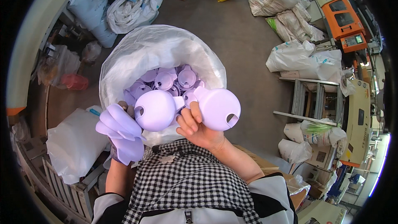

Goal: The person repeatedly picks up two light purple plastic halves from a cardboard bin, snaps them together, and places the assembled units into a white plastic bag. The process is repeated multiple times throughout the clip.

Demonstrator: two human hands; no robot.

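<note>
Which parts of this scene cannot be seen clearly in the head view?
- Left hand: its fingers are mostly hidden behind the stack of lilac pieces.
- Right hand: its palm is hidden by the two lilac scoops.
- White sack: its depth is hidden by the scoops inside.
- Orange machine: its screen is too small to read.

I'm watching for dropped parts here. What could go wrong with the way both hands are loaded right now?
The right hand pinches two lilac scoops by their handles only; one might slip. The left hand holds a fanned stack of scoop handles beside the sack, so a dropped piece may miss it.
</note>
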